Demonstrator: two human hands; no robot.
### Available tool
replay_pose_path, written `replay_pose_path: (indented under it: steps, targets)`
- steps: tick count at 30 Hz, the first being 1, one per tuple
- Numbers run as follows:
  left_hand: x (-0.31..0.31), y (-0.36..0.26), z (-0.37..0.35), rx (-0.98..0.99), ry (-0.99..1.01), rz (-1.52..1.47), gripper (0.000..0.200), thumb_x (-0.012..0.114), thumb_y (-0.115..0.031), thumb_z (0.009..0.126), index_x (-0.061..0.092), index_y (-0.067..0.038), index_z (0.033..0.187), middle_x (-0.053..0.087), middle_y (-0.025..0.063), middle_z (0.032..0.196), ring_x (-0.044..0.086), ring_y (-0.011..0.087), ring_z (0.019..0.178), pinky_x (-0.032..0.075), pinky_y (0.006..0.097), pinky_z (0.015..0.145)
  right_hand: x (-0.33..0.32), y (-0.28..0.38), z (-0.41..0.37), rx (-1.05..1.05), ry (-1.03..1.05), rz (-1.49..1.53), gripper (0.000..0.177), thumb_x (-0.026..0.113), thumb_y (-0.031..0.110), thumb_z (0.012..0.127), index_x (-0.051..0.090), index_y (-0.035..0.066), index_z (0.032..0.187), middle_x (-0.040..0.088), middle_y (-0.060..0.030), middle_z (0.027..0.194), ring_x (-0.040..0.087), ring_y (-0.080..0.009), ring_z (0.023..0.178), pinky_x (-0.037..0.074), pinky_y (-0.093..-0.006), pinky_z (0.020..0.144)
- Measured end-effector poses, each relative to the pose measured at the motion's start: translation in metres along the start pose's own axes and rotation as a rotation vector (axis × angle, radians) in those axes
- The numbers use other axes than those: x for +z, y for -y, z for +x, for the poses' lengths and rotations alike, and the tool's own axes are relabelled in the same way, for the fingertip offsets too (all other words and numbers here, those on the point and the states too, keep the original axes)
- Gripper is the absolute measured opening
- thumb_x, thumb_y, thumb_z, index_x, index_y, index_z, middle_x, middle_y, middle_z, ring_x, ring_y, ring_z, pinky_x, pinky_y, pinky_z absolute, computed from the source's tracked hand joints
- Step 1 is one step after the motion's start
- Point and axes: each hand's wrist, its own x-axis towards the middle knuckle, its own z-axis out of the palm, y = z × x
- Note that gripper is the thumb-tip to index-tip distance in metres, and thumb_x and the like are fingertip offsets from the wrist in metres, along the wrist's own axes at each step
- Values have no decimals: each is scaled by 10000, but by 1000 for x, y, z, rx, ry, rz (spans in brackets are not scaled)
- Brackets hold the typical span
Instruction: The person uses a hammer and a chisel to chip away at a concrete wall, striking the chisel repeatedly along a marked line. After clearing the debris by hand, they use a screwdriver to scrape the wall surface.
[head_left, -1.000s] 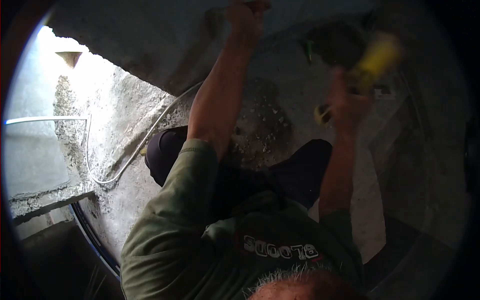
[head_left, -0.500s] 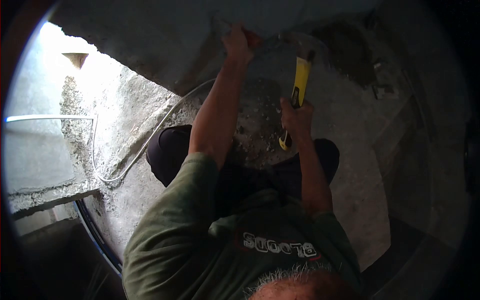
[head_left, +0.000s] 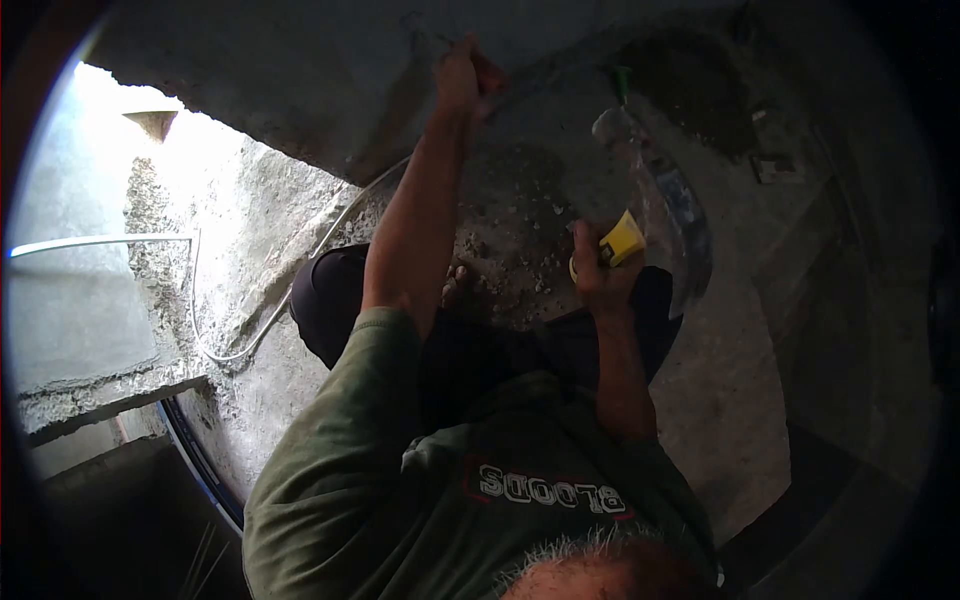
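Observation:
My right hand (head_left: pixel 603 275) is closed around the yellow and black handle (head_left: pixel 625 236) of what looks like a hammer. The handle tilts up toward the camera, and its head end is smeared by motion in a pale arc (head_left: pixel 685 215) to the right. My left hand (head_left: pixel 462 78) is stretched far forward against the dark concrete wall (head_left: pixel 300 60). Its fingers are closed, with a dim reddish patch beside them; what they hold is too dark to make out. Crumbled rubble (head_left: pixel 510 265) lies on the ground between my knees.
A thin white cable (head_left: pixel 240 355) loops across rough concrete on the left, near a brightly lit gap. Dark pipes (head_left: pixel 195 455) run below it. A small green object (head_left: pixel 622 85) and a small box-like piece (head_left: pixel 777 168) lie ahead on the right.
My right hand has lowered slightly, and the tool has swung back from pointing forward to tilting up and right. My left hand has shifted slightly left. The green object now shows.

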Motion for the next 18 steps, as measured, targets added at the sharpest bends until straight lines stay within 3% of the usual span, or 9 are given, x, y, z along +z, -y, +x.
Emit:
replay_pose_path:
  steps: [2,4,8,10,14,18]
  targets:
    - [-2,-3,7,-1,39,-75,402,513,-263,864,455,-66,518,459,102,437,449,231,372,436,402,404,3,7,-2,-22,-64,17,204,648,74,798,533,42,632,505,38,528,481,-43,453,352,-223,422]
    - [5,-11,7,50,-2,-140,384,488,-163,871,367,-97,513,295,38,446,266,162,390,271,306,418,-3,6,-3,-60,4,-6,168,664,51,773,546,39,654,511,42,549,486,-41,469,361,-219,438]
    - [2,-17,20,-55,66,-260,384,500,-212,855,386,-98,507,370,62,428,342,185,366,330,329,405,-21,-5,7,-145,-73,-124,189,650,53,778,518,55,642,481,33,537,455,-51,447,363,-226,432]
    - [8,-19,21,-119,-80,-467,367,482,-187,842,356,-106,506,338,48,436,289,171,367,270,317,412,-28,11,19,-258,-110,77,229,572,80,811,452,71,616,451,2,516,411,-73,420,361,-243,417]
    - [9,-17,13,-119,-83,-406,348,468,-167,834,356,-105,510,341,44,446,286,172,365,268,315,397,-37,63,46,-509,-37,377,289,422,203,869,348,112,604,380,-28,500,350,-130,386,373,-303,398]
    - [-7,-7,22,-117,26,-412,355,471,-178,835,361,-100,507,328,47,421,291,178,353,265,315,370,-30,97,46,-568,-207,341,324,390,274,891,322,131,608,345,-28,501,339,-147,379,377,-328,395]
